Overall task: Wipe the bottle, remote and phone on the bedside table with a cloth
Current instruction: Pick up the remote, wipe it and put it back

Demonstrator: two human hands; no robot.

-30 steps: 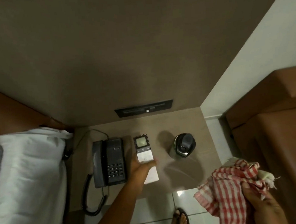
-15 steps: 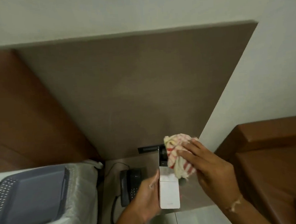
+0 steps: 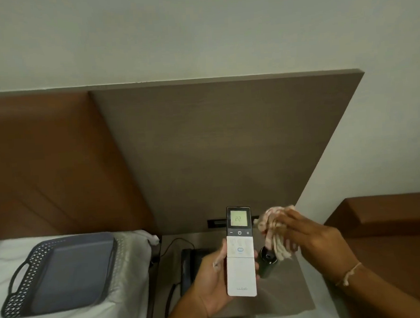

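In the head view, the left hand [image 3: 212, 279] holds the white air-conditioner remote [image 3: 240, 252] upright above the bedside table [image 3: 289, 291], with the lit display toward the camera. The risk I see is this: the grip is only along the lower edges, so a hard wipe near the top could tip the remote out of the hand, or the cloth could press the buttons and change the setting. The left hand is half closed, with the thumb on the left edge and the fingers behind. The right hand [image 3: 310, 241] is closed loosely on the bunched checked cloth [image 3: 273, 231], just beside the remote; I cannot tell if they touch. The dark bottle [image 3: 267, 263] stands on the table under the cloth, and the black telephone [image 3: 192, 263] lies behind the left hand.
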